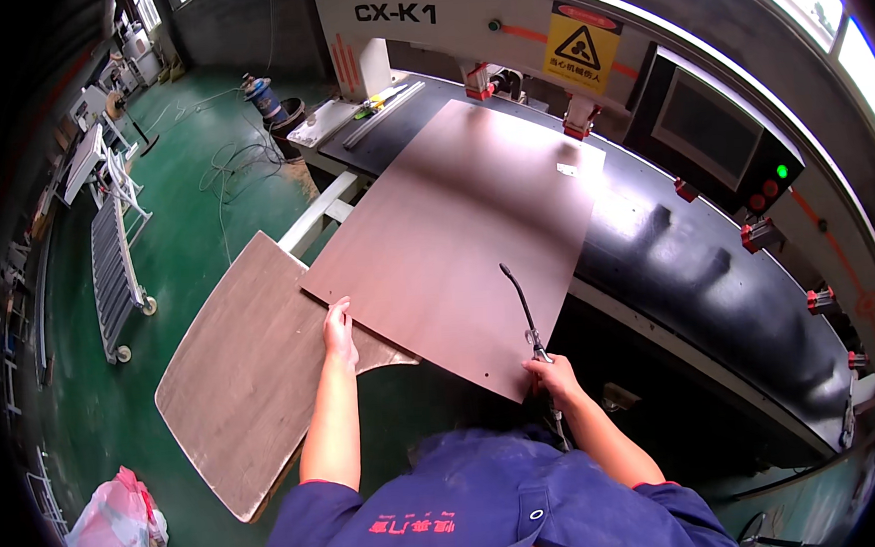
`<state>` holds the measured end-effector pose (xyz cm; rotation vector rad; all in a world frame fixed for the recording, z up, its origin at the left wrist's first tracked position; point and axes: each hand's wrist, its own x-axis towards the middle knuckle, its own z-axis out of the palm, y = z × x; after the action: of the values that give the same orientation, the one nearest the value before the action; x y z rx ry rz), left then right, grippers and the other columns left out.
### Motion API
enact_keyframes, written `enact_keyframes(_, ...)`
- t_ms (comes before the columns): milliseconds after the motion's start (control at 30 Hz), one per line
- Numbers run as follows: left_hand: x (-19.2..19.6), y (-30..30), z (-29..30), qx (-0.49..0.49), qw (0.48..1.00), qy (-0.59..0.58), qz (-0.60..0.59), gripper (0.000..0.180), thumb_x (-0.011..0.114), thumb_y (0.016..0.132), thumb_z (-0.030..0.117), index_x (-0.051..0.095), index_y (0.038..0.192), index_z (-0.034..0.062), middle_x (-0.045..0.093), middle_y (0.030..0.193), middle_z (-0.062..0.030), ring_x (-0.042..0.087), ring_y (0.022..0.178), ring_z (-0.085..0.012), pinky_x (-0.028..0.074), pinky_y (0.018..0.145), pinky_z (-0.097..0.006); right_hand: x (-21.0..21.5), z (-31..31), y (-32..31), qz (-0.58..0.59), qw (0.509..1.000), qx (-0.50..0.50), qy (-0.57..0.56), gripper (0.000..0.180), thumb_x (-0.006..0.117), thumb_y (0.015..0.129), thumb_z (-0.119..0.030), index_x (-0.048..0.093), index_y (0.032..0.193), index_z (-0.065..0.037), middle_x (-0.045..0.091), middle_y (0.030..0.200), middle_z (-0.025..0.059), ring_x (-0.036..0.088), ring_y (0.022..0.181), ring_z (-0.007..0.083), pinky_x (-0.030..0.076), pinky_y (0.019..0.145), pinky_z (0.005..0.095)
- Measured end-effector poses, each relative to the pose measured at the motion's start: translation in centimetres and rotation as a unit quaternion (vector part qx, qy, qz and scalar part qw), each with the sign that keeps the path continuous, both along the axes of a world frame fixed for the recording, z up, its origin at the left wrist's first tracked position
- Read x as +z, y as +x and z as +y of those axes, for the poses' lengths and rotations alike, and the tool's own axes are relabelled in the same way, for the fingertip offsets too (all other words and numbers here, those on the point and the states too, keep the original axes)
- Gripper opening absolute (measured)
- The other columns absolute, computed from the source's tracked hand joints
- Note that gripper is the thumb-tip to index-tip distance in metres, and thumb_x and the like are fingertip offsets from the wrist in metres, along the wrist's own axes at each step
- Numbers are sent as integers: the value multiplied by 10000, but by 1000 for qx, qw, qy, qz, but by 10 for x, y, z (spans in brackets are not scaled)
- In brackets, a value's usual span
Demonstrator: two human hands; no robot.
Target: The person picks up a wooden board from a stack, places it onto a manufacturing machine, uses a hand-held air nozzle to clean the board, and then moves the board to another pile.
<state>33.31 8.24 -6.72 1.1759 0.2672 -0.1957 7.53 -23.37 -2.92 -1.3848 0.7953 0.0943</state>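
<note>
My right hand [556, 375] is closed around the grip of an air gun [526, 313], fingers wrapped over its body at the near corner of the panel [460, 232]. My left hand [339, 332] lies open and flat, palm down, on the panel's left near edge, holding nothing, just where that edge overlaps a second board [248, 370].

The air gun's long axis runs from my right hand up and slightly left, away from me. Its thin dark nozzle extends over the panel and bends a little further left at the tip, which points toward the panel's middle. Whether the tip touches the surface cannot be told.

The panel is a large flat rectangle, matt reddish brown, with clean straight edges. Its long axis runs from the near right corner to the far side, where it reaches under the machine's [503, 29] white gantry. It rests on the machine's black bed [697, 258]. A small pale label [566, 169] sits near its far right corner, and a tiny dark hole shows near the close corner.

The second board is greyer brown, with a rounded outline. It lies to the left of the panel, partly beneath it, overhanging the green floor [184, 219].

A grey roller rack [113, 258] stands on the floor, well to the left.
</note>
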Motion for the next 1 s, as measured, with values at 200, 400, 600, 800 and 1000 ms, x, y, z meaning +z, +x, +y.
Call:
enact_keyframes(200,-11,44,-16,-78,996,-34,-7,486,546,850,249,465,1260,2,326,1452,-111,33,1437,-233,66,1154,-432,-11,-19,35,-19,999,-35,15,225,688,774,-169,540,637,-68,491,552,-4,465,454,115,364,441,286)
enact_keyframes(400,-16,77,-37,-66,997,-29,-1,412,595,826,215,554,1188,22,232,1497,-104,129,1420,-198,109,1146,-417,-19,-27,57,-44,997,-56,18,222,694,774,-185,543,654,-74,492,561,-6,467,451,114,363,444,271)
enact_keyframes(600,-20,87,-54,-59,998,-4,-5,378,598,811,175,601,1164,41,57,1559,-103,103,1427,-193,105,1146,-383,-16,-32,69,-33,994,-102,21,218,695,784,-185,540,669,-83,491,583,-19,447,469,98,363,446,264)
enact_keyframes(800,-23,101,-61,-48,998,33,-14,342,586,794,159,624,1112,40,137,1542,-66,208,1389,-174,121,1127,-346,-20,-26,86,-48,992,-117,19,242,689,785,-172,515,639,-89,477,570,-25,425,467,88,338,447,264)
enact_keyframes(1000,-26,102,-59,-15,998,48,-23,324,575,798,142,601,1107,45,413,1328,-56,336,1283,-178,187,1095,-349,-22,-26,95,-35,992,-125,-4,253,683,783,-167,507,619,-88,471,560,-31,427,489,80,321,460,265)
